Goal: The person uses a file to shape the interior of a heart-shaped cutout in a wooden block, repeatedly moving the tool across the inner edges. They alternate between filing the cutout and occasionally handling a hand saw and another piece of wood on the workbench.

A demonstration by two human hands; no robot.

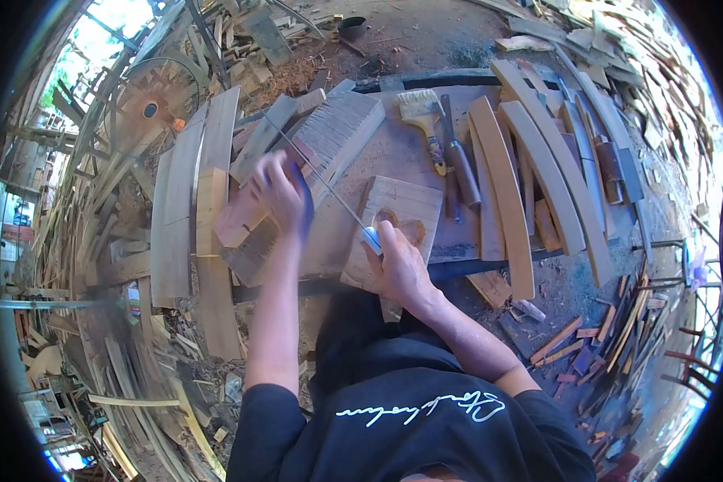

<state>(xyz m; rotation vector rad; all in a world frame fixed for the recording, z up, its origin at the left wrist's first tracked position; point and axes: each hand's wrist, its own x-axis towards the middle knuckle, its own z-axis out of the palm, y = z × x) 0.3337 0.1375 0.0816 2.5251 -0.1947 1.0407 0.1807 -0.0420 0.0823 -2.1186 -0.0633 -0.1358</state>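
My right hand [402, 265] is wrapped round the light blue and white handle [371, 239] of a long thin rod-like tool [329, 186]. The rod slants up and left from that hand. Below it lies a pale wooden block [416, 201] with a rough brown-edged cut-out beside my fingers. My left hand [283, 191] is raised left of the rod, close to a reddish-brown piece [304, 153]; motion smears its fingers, and whether it touches anything is unclear. A large grooved wooden block [349, 120] stands behind the rod.
On the bench [450, 245] lie a wide brush [422, 120], a tool with a cylindrical handle [464, 173] and curved wooden pieces [506, 193]. Long boards [177, 217] stand at the left. A dark bowl [352, 29] sits beyond the bench. Wood scraps cover the ground at both sides.
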